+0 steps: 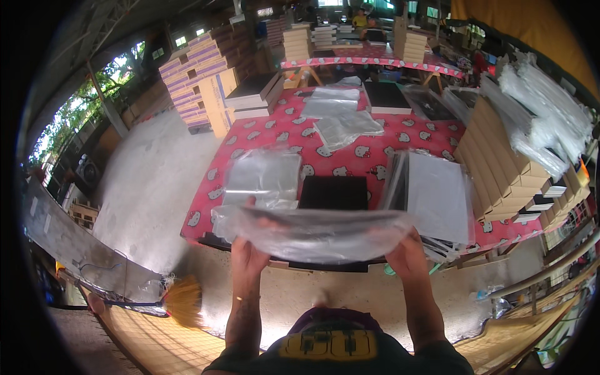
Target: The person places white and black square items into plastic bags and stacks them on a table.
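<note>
I hold a flat dark item wrapped in a clear plastic bag [312, 232] level in front of me, seen almost edge-on. My left hand [249, 249] grips its left end and my right hand [405, 255] grips its right end. Beyond it, a black flat book-like item [333, 192] lies on the red patterned tablecloth [369, 153]. A pile of clear bags [264, 175] lies to its left, and a stack of bagged items [437, 195] lies to its right.
Stacked tan boxes [497, 169] with clear bags on top stand at the right. More bags [345, 128] and black items [385, 97] lie farther back. Purple-striped cartons [195, 78] stand at the left. A broom [181, 301] lies on the concrete floor. People sit at far tables.
</note>
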`<act>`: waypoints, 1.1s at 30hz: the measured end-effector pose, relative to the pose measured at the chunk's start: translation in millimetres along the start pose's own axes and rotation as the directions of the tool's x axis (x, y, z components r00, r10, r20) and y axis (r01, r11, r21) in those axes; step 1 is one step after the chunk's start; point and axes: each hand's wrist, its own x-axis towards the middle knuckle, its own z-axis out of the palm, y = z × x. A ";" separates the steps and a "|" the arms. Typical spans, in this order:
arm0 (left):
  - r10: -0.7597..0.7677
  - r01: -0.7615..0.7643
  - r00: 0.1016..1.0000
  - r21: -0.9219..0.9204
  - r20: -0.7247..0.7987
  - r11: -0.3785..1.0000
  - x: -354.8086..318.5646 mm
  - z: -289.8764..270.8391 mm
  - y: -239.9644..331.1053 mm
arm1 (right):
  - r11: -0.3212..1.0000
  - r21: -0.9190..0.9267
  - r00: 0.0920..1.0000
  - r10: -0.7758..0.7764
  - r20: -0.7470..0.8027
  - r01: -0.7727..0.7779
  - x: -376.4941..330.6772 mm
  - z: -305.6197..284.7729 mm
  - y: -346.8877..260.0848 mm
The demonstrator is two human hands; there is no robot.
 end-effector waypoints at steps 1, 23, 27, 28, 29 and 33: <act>0.041 -0.041 0.999 0.008 -0.002 0.999 13.5 1.4 -2.2 | 0.999 0.039 0.998 -0.019 -0.055 0.021 15.2 -4.1 7.1; 0.145 0.292 0.929 0.915 -0.341 0.280 -2.7 -135.9 -98.9 | 0.364 -0.869 0.713 -0.504 -0.487 -0.336 9.6 -162.8 128.5; 0.046 0.327 0.878 0.667 -0.477 0.669 3.8 -91.7 -120.3 | 0.948 -0.277 0.806 -0.039 -0.590 -0.157 8.1 -109.6 56.2; 0.030 0.319 0.880 0.637 -0.474 0.702 8.5 -81.6 -129.7 | 0.955 -0.276 0.818 -0.071 -0.571 -0.110 7.1 -111.3 39.6; -0.013 0.312 0.900 0.623 -0.435 0.717 11.1 -70.7 -136.8 | 0.961 -0.266 0.829 -0.091 -0.551 -0.072 2.4 -116.2 27.4; -0.124 0.298 0.947 0.671 -0.296 0.678 17.1 -63.0 -176.3 | 0.933 -0.359 0.700 -0.266 -0.663 0.015 -29.1 -168.3 -21.5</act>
